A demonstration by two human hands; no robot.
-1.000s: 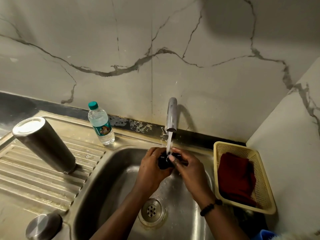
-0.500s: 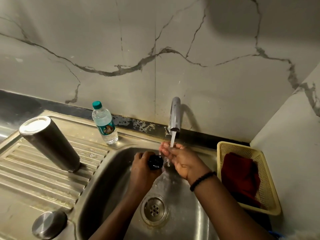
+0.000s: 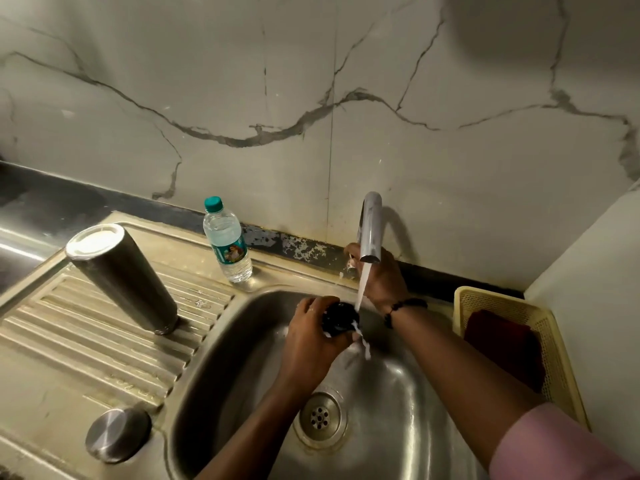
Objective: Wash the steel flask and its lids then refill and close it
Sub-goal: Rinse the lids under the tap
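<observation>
Rinsing inner lid (image 3: 339,318) under tap (image 3: 370,233), left hand (image 3: 313,341) fingers curled round it | right hand (image 3: 382,277) at tap base, fingers hidden, can't tell | flask (image 3: 121,275) upturned on drainer, looks washed | steel cap (image 3: 117,434) near left | refill + close left

The wall (image 3: 450,150) was tiled in pale marble veined with grey. The flask (image 3: 128,282) and sink (image 3: 408,393) were finished in bare steel. The inner lid (image 3: 339,318) was coloured black. The water bottle (image 3: 228,242) was capped and labelled in teal. A dark red cloth (image 3: 505,348) was held in a cream basket (image 3: 561,358). The sleeve (image 3: 554,445) was coloured pink.
</observation>
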